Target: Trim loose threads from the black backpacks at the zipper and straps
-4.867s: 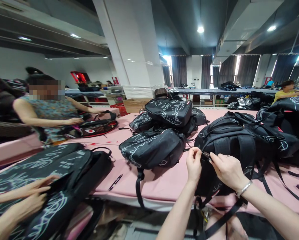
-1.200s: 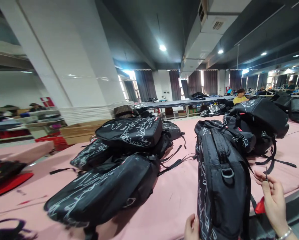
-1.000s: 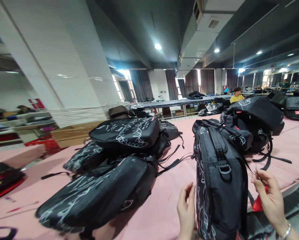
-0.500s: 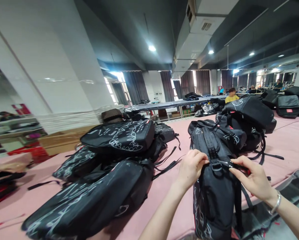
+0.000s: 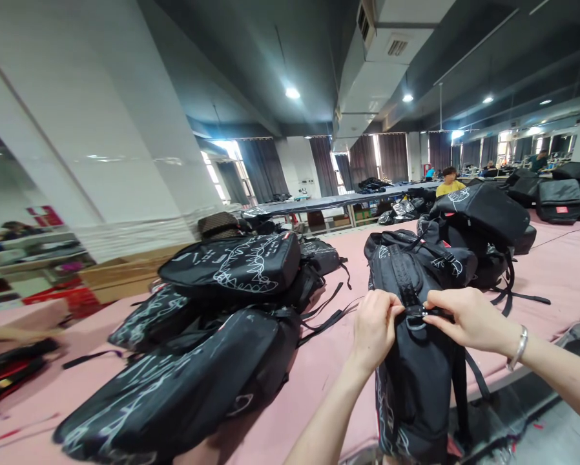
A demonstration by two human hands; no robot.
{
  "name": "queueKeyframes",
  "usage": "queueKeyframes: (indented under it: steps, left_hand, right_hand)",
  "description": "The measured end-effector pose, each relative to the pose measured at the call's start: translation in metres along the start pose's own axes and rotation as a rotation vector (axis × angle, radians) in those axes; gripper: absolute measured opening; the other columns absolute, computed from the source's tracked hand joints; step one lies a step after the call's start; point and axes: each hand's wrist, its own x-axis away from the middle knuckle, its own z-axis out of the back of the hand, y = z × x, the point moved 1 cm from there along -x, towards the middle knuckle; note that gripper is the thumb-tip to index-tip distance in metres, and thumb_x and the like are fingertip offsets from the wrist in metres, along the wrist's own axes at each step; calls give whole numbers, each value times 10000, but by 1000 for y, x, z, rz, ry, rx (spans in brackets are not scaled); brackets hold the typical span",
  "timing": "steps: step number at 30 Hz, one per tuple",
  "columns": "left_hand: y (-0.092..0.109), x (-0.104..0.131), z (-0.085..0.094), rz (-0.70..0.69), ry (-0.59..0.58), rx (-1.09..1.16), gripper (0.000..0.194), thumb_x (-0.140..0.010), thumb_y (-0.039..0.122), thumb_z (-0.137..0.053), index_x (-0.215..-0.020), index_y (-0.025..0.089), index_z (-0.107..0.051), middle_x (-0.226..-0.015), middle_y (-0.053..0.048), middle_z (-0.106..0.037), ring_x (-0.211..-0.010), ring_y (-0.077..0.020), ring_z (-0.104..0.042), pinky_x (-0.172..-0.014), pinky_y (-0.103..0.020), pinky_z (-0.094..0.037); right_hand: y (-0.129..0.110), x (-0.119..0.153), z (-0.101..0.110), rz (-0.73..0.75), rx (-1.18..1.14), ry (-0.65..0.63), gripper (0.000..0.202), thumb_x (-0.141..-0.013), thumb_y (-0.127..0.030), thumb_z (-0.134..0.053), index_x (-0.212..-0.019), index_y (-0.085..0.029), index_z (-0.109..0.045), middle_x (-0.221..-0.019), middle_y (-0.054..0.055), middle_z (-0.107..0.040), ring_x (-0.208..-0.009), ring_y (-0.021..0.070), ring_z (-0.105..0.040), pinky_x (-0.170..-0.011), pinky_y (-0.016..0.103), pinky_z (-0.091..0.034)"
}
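A black backpack with white scribble print on its side lies lengthwise before me, its top end with a D-ring and padded back panel near my hands. My left hand is closed, thumb and fingertips pinching the fabric at the left end of the zipper. My right hand is closed too, pinching the zipper pull just above the D-ring. Only a small gap separates the fingertips of both hands. The exact edge under the left fingers is hidden.
A pile of printed black backpacks lies on the left of the pink-covered table. More backpacks are stacked behind mine, with loose straps trailing. A person's arm reaches in at far left. Another person in yellow sits farther back.
My right hand has moved left along the zipper with the pull, closer to my left hand. The left hand keeps its pinch in nearly the same place.
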Motion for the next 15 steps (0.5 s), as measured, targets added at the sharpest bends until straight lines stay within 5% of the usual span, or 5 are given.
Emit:
queueKeyframes:
  steps: [4,8,12,13,15]
  left_hand:
    - [1,0,4,97,84,196,169,-846,226,-428,-694,181,-486,-709,-18,-527,-683,-145,-475,-637,-270,-365]
    - [-30,24,5,382,440,716,326,-834,404,-433,-595,183,-429,-596,16,-440,-605,-126,-452,-623,-262,-397]
    - [-82,91,-27,991,503,811,428,-749,592,-443,-652,185,-532,-719,-22,-559,-741,-166,-556,-688,-294,-460]
    - [-91,111,-39,1210,444,717,403,-701,600,-508,-669,201,-551,-746,-14,-574,-766,-174,-571,-678,-294,-468]
    - [-97,143,-61,1363,341,675,374,-667,580,-574,-633,209,-553,-703,-27,-567,-746,-224,-590,-608,-341,-475]
  right_hand:
    - [2,1,-3,37,4,19,154,-872,-286,-469,-769,-187,-527,-658,10,-588,-565,135,-521,-520,229,-307]
    - [10,15,-14,-103,-253,171,150,-864,-343,-504,-866,-195,-528,-732,10,-608,-587,128,-547,-537,220,-371]
    - [17,44,-42,-249,-454,400,180,-899,-355,-429,-973,-197,-473,-806,38,-580,-718,159,-569,-630,247,-434]
    - [17,53,-53,-289,-469,463,186,-908,-357,-401,-980,-196,-460,-818,43,-566,-736,164,-561,-647,256,-440]
    - [16,71,-80,-391,-485,568,214,-903,-378,-397,-1010,-196,-434,-839,48,-543,-746,170,-547,-655,266,-445]
